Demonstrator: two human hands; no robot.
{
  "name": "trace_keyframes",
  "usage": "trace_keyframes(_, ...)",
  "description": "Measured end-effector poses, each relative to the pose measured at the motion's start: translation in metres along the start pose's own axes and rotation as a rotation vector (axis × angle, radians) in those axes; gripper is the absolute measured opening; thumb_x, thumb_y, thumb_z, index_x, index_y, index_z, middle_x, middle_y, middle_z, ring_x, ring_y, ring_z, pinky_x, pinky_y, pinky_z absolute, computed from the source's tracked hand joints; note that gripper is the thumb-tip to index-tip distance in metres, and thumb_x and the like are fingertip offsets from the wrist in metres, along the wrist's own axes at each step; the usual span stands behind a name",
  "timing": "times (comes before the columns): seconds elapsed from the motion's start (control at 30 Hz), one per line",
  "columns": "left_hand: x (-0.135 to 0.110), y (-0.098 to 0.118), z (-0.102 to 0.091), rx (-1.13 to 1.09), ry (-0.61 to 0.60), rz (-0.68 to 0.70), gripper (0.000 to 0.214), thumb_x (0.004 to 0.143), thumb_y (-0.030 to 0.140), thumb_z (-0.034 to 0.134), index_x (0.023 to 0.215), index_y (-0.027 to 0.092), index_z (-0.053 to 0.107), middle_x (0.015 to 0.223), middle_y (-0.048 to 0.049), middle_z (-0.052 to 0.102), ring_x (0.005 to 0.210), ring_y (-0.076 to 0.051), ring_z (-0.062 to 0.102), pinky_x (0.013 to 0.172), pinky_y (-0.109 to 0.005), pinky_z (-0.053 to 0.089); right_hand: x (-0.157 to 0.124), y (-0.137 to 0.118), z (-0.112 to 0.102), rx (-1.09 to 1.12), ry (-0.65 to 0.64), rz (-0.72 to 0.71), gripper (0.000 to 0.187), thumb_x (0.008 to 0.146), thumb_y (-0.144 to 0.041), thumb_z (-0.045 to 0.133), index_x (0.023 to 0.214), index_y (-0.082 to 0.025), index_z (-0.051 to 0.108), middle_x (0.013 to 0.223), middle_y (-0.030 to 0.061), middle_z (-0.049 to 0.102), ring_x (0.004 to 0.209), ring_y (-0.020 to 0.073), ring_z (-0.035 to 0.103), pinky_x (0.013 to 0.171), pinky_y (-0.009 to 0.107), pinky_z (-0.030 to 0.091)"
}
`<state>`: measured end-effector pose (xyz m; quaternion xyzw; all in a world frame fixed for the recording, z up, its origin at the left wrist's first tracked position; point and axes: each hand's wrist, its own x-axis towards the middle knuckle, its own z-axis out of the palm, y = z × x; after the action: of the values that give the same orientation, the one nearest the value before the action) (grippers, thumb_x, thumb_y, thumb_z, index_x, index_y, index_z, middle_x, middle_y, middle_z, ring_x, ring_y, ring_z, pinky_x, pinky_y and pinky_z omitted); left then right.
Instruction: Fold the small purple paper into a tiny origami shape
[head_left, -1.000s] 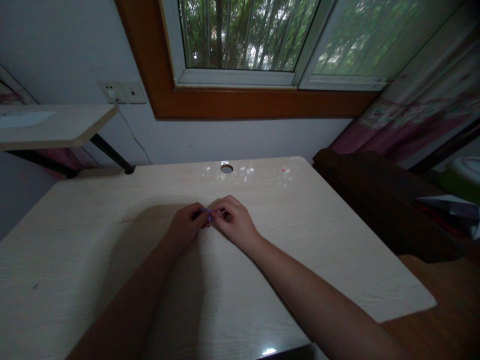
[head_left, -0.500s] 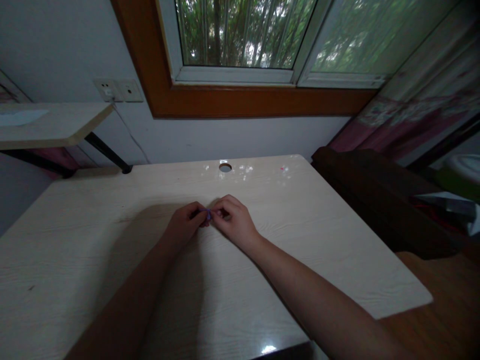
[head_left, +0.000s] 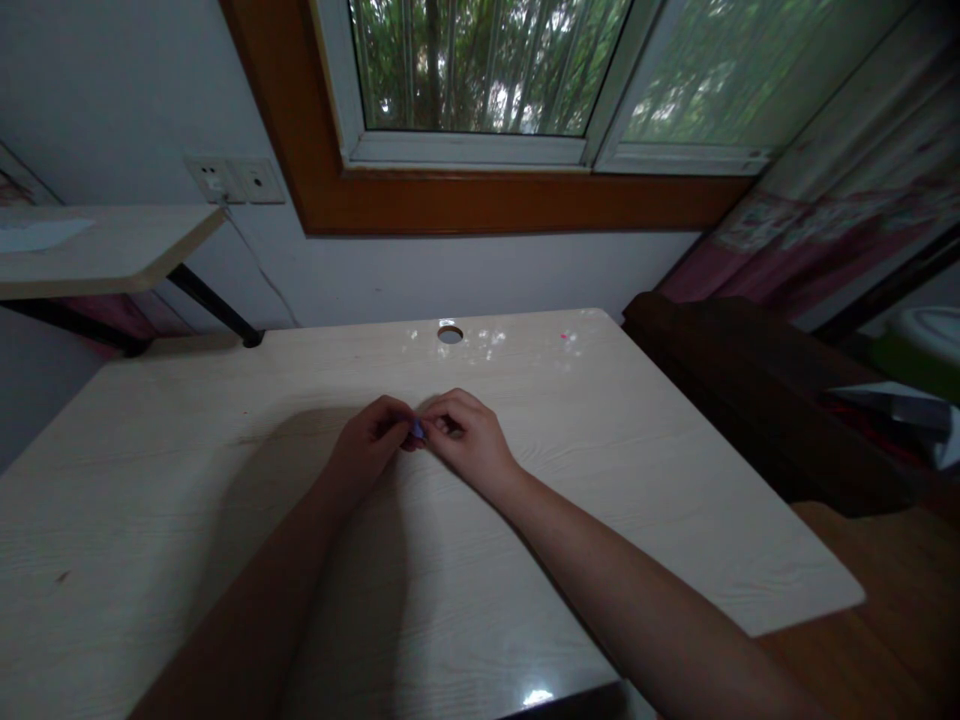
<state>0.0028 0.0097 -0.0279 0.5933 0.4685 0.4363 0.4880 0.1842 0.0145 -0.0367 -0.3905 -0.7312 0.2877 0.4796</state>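
Observation:
Between my two hands is a small bluish-purple piece (head_left: 418,429), mostly covered by fingers; its kind is too small to make out. My left hand (head_left: 373,436) pinches it from the left with thumb and forefinger. From the right, my right hand (head_left: 463,432) grips it with thumb and fingertips, the other fingers curled. The fingertips of both hands nearly meet, low over the middle of the pale wood-grain table (head_left: 600,480).
A round cable hole (head_left: 450,335) lies near the table's back edge. At the left a raised shelf (head_left: 112,250) stands on black legs. A dark object (head_left: 577,702) shows at the front edge. Dark wooden furniture (head_left: 735,390) stands to the right.
My left hand's fingers have shifted slightly around the small bluish-purple piece, and a little more of it shows. My right hand has barely moved.

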Motion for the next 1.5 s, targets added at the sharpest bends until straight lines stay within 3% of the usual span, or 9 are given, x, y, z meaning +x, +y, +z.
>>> trace_keyframes(0.27,0.0018,0.0003,-0.0013,-0.116,-0.003,-0.038,0.009,0.080,0.023,0.059,0.087,0.017,0.059,0.073,0.0003,0.067,0.064,-0.015,0.067,0.066,-0.029,0.055,0.0014,-0.0031,-0.0017,-0.015,-0.002,-0.078,0.007,0.085,-0.017,0.065,0.087,-0.023,0.069,0.091,0.0050,0.066,0.083,0.0162,0.063,0.072,0.030,0.053)
trace_keyframes(0.57,0.0022,0.0065,-0.0010,-0.140,-0.009,-0.086,0.016,0.080,0.032,0.062,0.085,0.017,0.059,0.075,-0.0010,0.068,0.067,-0.016,0.068,0.068,-0.032,0.058,0.0018,0.0010,-0.0035,-0.083,-0.039,-0.176,0.006,0.089,-0.020,0.063,0.091,-0.023,0.067,0.097,0.0068,0.067,0.091,0.0180,0.063,0.078,0.032,0.053)
trace_keyframes(0.9,0.0047,0.0013,-0.0013,-0.154,-0.008,-0.107,0.020,0.082,0.035,0.067,0.085,0.017,0.060,0.074,-0.0007,0.068,0.064,-0.015,0.067,0.067,-0.030,0.058,0.0016,0.0026,-0.0048,-0.117,-0.062,-0.195,0.009,0.088,-0.017,0.061,0.092,-0.023,0.067,0.099,0.0064,0.065,0.092,0.0174,0.062,0.079,0.031,0.052)
trace_keyframes(1.5,0.0035,0.0007,-0.0028,-0.152,-0.027,-0.080,0.013,0.076,0.024,0.066,0.086,0.016,0.062,0.076,-0.0006,0.070,0.067,-0.015,0.068,0.068,-0.029,0.057,0.0024,0.0041,-0.0041,-0.064,-0.037,-0.192,0.008,0.089,-0.016,0.063,0.092,-0.021,0.069,0.095,0.0066,0.066,0.089,0.0168,0.063,0.078,0.030,0.053)
